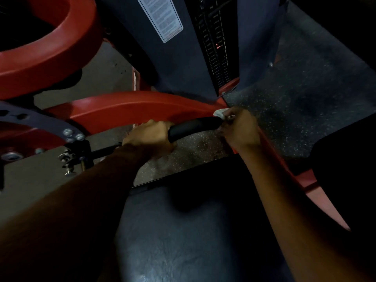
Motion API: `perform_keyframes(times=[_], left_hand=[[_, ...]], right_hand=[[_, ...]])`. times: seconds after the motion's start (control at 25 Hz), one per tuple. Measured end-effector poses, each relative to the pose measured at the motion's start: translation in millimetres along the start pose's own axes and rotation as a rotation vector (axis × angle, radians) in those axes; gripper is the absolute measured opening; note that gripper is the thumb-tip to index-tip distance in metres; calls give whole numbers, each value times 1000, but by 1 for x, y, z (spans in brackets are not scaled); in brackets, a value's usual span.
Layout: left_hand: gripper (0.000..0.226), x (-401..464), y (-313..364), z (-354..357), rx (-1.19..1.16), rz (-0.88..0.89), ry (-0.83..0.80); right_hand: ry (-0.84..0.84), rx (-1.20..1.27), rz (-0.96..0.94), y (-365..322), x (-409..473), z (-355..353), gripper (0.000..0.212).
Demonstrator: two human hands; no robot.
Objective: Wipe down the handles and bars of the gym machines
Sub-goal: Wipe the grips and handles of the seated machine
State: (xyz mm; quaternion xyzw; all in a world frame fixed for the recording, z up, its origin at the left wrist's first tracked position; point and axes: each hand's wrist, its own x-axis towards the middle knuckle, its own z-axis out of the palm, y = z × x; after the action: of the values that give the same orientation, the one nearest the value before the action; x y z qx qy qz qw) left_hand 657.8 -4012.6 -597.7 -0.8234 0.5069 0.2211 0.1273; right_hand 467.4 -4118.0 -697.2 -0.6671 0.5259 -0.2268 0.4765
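The black, matte handle juts from the glossy red frame; the left hand grips its near end, the right hand pinches a crumpled white cloth against its tip. The white label is unreadable.

Grip black. Cloth white. Frame red. Floor dark grey, pale speckles. Seat dark blue-grey. Label white, black print.

A white instruction label sits above speckled rubber flooring.
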Motion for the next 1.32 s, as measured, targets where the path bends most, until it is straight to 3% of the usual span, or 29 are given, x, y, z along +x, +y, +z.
perform_keyframes(times=[0.12,0.28,0.44,0.52,0.68,0.76,0.88,0.92,1.08,1.32], left_hand=[[17,1,-2,0,-11,-8,-11],[21,1,-1,1,12,-3,1],[21,1,-1,-1,4,-10,-17],[17,2,-1,-1,6,0,-25],[23,1,-2,-1,17,-5,-9],[26,0,-1,-1,22,-15,-5],[26,-1,1,-2,29,-16,-12],[27,-1,1,-2,31,-16,-12],[26,-2,1,-4,20,-14,-18],[24,0,1,-3,30,-15,0]], right_hand=[[26,53,-77,-27,-27,13,21],[91,-28,-342,-32,-39,19,20],[-161,-198,-158,2,10,0,16],[-140,-238,-51,23,25,-6,12],[-43,-81,94,11,6,8,25],[83,199,202,-8,-12,21,30],[326,997,604,-30,-27,36,36],[361,1163,740,-33,-26,39,38],[207,1299,986,-29,-10,42,34],[179,1403,989,-21,4,36,28]])
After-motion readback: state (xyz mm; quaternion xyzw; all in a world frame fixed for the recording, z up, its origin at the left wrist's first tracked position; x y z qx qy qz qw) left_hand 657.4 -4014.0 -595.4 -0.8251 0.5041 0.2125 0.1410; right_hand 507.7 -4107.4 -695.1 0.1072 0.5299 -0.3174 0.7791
